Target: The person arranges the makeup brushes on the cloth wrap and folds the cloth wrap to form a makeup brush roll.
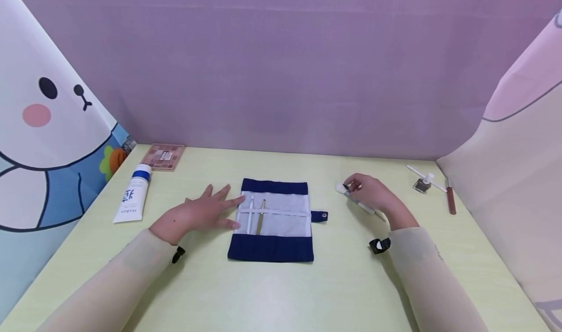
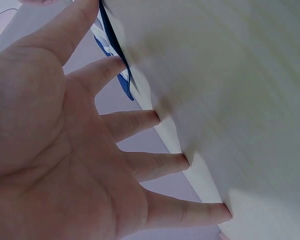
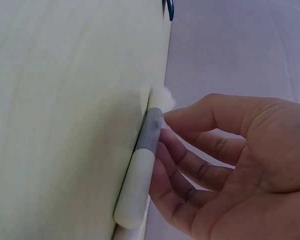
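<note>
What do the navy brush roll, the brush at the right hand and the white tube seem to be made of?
Navy brush roll: matte fabric, judging by its soft, slightly uneven edges.
Brush: fluffy white bristles, natural or synthetic unclear; smooth grey ferrule, possibly metal; pale, rounded handle, perhaps plastic or painted wood.
White tube: probably smooth plastic, given its flattened end and printed surface.

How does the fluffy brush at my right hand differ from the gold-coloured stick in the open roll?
Colour: the fluffy brush is white with a grey band; the gold-coloured stick is mostly gold.
Place: the fluffy brush is right of the roll, while the gold-coloured stick lies in it.
Contact: your right hand touches the fluffy brush; neither hand touches the gold-coloured stick.
Both are long and narrow.
</note>
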A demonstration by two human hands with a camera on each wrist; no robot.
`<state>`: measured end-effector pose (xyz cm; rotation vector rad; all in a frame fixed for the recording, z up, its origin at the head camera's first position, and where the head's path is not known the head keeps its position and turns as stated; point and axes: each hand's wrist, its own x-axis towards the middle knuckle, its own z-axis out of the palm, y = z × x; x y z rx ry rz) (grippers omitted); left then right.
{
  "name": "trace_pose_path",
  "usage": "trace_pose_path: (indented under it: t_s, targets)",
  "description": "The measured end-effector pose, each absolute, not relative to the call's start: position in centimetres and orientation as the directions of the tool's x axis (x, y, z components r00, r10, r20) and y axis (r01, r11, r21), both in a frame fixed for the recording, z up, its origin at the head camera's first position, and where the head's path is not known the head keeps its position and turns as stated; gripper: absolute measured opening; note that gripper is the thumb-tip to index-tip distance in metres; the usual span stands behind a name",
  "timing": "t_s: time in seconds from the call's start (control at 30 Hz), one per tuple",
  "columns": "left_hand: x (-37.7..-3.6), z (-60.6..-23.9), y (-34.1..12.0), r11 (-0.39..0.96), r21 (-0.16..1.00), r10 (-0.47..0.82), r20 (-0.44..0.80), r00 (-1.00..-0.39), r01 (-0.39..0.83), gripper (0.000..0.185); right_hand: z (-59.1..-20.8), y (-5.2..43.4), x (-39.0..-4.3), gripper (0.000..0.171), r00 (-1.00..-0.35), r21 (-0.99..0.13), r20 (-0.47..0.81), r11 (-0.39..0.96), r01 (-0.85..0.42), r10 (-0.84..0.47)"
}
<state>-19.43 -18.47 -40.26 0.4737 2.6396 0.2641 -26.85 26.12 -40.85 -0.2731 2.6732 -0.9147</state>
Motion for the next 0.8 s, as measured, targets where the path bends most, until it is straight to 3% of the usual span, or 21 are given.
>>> trace_pose_path:
  t_s: [0.8]
  targets:
    - [-19.48,-40.37,-18.38,0.925,0.263,0.364,-0.398,-0.842,0.275,0.085,-41.29,25.26,-26.91,0.039,-0.929,-0.538,-0.238,0.835,-0.116,-0.282]
